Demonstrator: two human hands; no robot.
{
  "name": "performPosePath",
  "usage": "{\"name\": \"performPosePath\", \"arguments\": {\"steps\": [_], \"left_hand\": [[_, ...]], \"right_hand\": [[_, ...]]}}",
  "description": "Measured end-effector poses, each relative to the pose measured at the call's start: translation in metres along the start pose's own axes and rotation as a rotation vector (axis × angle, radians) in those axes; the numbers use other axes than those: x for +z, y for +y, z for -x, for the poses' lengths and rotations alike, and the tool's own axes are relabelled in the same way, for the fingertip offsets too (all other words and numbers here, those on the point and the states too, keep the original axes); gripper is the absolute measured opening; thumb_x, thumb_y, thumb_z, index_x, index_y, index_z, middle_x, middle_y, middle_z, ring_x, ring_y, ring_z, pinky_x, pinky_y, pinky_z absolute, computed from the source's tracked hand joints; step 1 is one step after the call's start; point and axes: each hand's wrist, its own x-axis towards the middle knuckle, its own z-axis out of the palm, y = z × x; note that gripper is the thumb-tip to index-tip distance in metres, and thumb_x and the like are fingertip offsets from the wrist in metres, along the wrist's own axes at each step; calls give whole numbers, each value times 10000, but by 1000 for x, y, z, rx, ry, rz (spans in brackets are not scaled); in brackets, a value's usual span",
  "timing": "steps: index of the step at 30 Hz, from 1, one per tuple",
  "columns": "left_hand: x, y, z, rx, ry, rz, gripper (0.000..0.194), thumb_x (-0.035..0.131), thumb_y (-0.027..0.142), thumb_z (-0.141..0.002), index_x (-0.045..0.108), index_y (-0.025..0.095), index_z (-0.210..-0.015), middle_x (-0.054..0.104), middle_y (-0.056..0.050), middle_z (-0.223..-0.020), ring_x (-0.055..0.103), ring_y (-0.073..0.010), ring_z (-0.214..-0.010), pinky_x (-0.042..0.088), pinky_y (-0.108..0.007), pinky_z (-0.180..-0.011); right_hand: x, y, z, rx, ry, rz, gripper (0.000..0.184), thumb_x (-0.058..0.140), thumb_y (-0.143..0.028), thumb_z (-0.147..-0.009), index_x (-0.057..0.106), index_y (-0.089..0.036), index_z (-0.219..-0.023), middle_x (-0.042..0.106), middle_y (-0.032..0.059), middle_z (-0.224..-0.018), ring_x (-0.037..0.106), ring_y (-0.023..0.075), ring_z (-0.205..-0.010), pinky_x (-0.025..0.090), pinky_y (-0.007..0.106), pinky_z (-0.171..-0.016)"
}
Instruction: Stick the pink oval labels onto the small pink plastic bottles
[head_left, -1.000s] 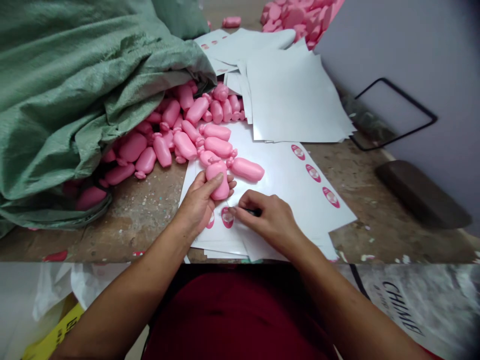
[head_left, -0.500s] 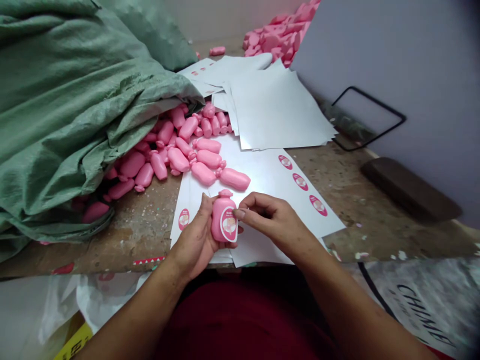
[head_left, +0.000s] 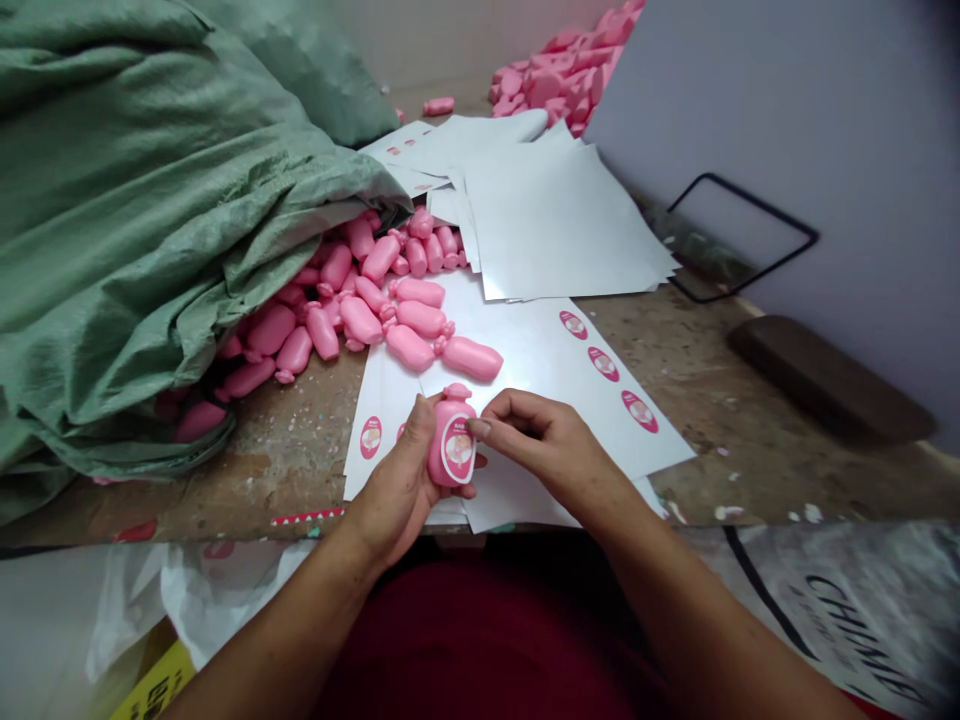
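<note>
My left hand point(head_left: 397, 480) grips a small pink plastic bottle point(head_left: 452, 440) upright, with its cap end pointing away from me. A pink-rimmed oval label point(head_left: 457, 449) sits on the bottle's front. My right hand point(head_left: 544, 445) is curled beside the bottle, with its fingertips at the label's right edge. Both hands are above a white sheet of oval stickers point(head_left: 540, 365). A heap of loose pink bottles point(head_left: 360, 300) lies just beyond them, spilling from a green woven sack point(head_left: 127, 200).
A stack of white sheets point(head_left: 562, 220) lies beyond the stickers. More pink bottles point(head_left: 555, 75) are piled farther back. A grey board point(head_left: 787, 120), a black wire frame point(head_left: 742, 235) and a dark block point(head_left: 825, 380) stand on the stained workbench point(head_left: 697, 420) at right.
The bottle has been lifted and turned upright, and now shows an oval label on its front. My right hand has moved from the sheet to the bottle. The view has shifted slightly.
</note>
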Motion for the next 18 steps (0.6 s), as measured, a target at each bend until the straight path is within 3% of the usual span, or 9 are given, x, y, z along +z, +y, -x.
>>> {"name": "performPosePath", "arguments": {"steps": [8,12,15,18], "left_hand": [[0,-1,0,18,6,-39,588,617,662,-833,576,227,-1227,654,-78,-1049,652,-208,-887,493,-265,-616],[2,-1,2,10,21,-70,407,685,440,-862,586,243,-1205,618,-40,-1004,632,-178,-890,477,-246,-637],[1,0,3,-12,7,-31,412,733,327,-825,592,228,-1200,620,-47,-992,618,-166,-861,475,-249,-662],[0,2,5,-62,-16,17,433,764,248,-793,599,212,-1192,636,-68,-1038,621,-162,-865,484,-254,-688]], "right_hand": [[1,1,0,3,24,41,331,704,-495,-783,578,-204,-688,640,-13,-640,568,141,-619,435,283,-619],[-1,1,3,-34,102,265,278,644,-453,-828,598,-209,-704,610,-19,-638,517,135,-616,390,282,-609],[-5,1,6,-64,237,408,259,635,-454,-837,620,-214,-740,538,-36,-602,442,124,-576,338,283,-579],[-6,4,6,-76,304,386,267,647,-471,-829,618,-216,-758,505,-44,-607,409,117,-567,322,281,-571]]}}
